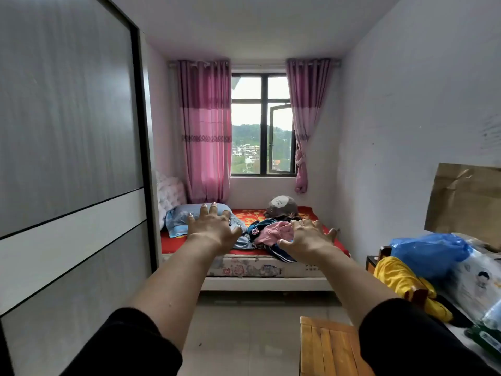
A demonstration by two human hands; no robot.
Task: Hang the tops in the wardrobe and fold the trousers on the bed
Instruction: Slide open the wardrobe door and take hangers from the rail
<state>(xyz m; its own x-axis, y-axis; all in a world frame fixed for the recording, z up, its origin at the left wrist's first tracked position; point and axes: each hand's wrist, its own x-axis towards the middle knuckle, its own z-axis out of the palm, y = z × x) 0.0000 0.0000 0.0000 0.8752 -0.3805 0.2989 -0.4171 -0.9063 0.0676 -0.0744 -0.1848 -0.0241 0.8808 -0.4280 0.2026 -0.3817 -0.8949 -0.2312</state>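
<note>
Now both your hands are stretched out in front of you, empty, facing the bed.

Your left hand and right hand have fingers spread and grasp nothing. A pile of clothes lies on the red sheet between a blue pillow and a grey plush toy. At your left stands the wardrobe, its sliding door closed.

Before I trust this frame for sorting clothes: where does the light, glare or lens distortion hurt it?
Head view: daylight enters through the window, whose sky is washed out; the wardrobe door carries a soft sheen; the wide lens stretches both arms and bows the walls; the clothes pile on the bed is small and soft.
</note>
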